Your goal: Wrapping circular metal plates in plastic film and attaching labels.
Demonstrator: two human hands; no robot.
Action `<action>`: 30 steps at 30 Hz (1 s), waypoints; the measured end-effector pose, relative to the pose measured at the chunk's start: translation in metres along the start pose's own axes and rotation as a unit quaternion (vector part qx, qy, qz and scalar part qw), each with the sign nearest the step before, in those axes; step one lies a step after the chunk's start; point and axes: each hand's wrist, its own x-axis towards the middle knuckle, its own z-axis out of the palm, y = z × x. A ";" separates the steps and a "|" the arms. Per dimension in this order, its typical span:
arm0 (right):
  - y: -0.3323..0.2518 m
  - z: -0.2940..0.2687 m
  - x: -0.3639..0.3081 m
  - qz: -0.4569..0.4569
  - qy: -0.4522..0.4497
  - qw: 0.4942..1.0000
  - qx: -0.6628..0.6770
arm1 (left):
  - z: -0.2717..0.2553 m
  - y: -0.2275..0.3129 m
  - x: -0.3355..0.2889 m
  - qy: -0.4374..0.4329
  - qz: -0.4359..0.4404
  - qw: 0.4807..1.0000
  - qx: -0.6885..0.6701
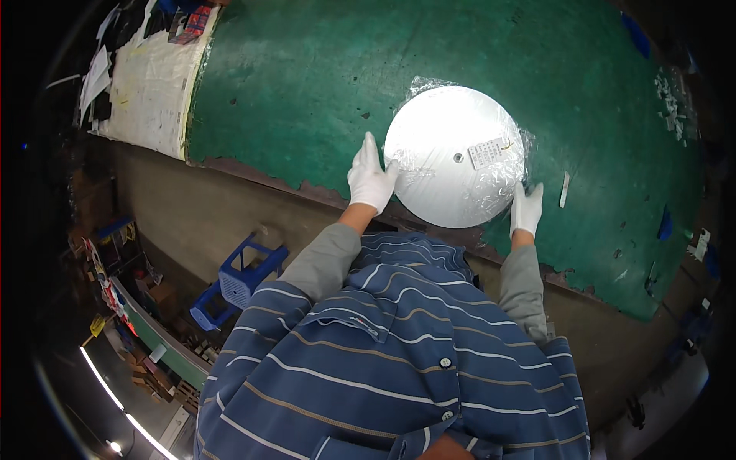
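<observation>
A round silver disc (429, 123) with a small centre hole lies on the green tabletop, partly covered by clear plastic film (502, 172). A white printed tag (487, 153) rests on it, right of the hole. My left hand (371, 180), in a white glove, is at the disc's left edge, fingers stretched and thumb touching the rim. At the lower right edge is my right hand (526, 207), also gloved, its fingers extended and apart beside the rim. Whether either hand grips under the disc is hidden.
The green table (291, 77) has a chipped near edge. A white strip (565, 189) lies right of the disc, small clear scraps (671, 107) farther right. Pale sheeting (149, 92) covers the table's left end. Blue plastic stools (239, 280) stand on the floor at left.
</observation>
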 end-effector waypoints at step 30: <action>0.019 -0.021 -0.031 0.050 0.000 0.975 0.215 | 0.002 0.032 0.096 -0.003 0.035 0.998 -0.044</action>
